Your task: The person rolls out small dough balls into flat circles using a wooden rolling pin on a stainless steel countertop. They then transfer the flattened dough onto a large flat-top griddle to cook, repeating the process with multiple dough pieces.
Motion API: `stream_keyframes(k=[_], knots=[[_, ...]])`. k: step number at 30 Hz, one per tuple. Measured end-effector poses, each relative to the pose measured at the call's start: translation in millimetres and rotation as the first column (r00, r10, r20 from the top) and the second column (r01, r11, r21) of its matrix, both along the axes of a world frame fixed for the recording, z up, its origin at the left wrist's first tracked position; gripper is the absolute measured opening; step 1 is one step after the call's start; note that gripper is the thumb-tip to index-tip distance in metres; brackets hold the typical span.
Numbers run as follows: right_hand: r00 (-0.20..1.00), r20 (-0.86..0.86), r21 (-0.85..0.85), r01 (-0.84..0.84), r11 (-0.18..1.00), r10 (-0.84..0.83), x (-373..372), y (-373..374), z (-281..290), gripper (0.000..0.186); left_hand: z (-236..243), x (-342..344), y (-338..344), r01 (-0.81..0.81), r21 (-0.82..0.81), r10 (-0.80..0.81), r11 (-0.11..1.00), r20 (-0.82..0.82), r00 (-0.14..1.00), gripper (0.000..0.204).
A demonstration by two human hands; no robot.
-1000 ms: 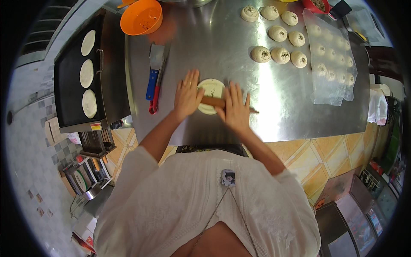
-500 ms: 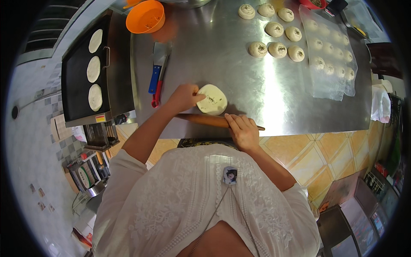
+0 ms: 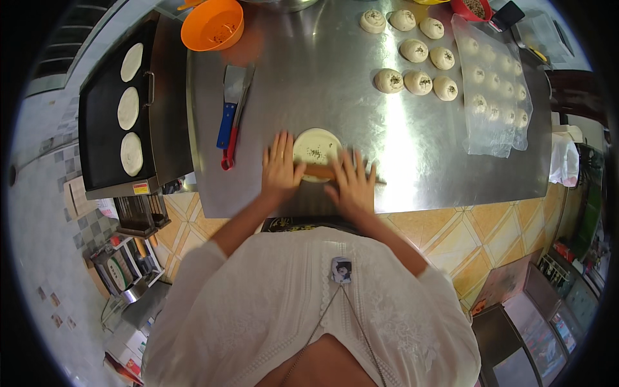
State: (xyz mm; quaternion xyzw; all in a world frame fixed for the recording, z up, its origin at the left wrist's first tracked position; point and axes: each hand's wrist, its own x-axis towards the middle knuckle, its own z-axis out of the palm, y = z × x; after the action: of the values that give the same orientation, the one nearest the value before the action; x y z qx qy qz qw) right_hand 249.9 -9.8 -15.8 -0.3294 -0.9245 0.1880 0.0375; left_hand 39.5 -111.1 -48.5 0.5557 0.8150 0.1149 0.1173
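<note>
A wooden rolling pin (image 3: 318,171) lies across the near part of a flat round of dough (image 3: 316,144) sprinkled with dark flecks. My left hand (image 3: 280,169) rests over the pin's left end, fingers stretched forward beside the dough. Over its right end is my right hand (image 3: 353,182), slightly blurred, with fingers spread and extended. Both hands press on the pin from above without wrapping round it, and they hide most of its ends. The dough is on the steel table (image 3: 309,84) close to its near edge.
Several flecked dough balls (image 3: 418,82) sit at the far right, beside more under a clear plastic sheet (image 3: 496,132). Left of my hands lie a blue-handled scraper (image 3: 226,122) and red-handled tongs (image 3: 230,145). An orange bowl (image 3: 213,26) stands behind them. Dough rounds lie on the black griddle (image 3: 103,151).
My left hand has left the dough's edge and come down onto the rolling pin. The pin has moved forward onto the dough, with my right hand on it. The dough looks rounder.
</note>
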Motion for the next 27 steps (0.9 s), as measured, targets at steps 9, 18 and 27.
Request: stream_keyframes(k=[9, 18, 27], knots=[[0.952, -0.198, 0.199, 0.272, 0.942, -0.233, -63, 105, -6, 0.071, 6, -53, 125, -0.135, 0.2, 0.131, 0.97, 0.033, 0.991, 0.072], [0.963, -0.228, 0.012, 0.152, 0.988, -0.146, 17, -4, 1, 0.031, 32, -10, 59, 0.031, -0.025, -0.022, 0.999, 0.29, 0.957, 0.067], [0.933, -0.359, 0.001, -0.004, 1.0, 0.004, 41, -14, 55, 0.041, 100, -23, 115, 0.208, -0.342, -0.013, 0.916, 0.494, 0.87, 0.035]])
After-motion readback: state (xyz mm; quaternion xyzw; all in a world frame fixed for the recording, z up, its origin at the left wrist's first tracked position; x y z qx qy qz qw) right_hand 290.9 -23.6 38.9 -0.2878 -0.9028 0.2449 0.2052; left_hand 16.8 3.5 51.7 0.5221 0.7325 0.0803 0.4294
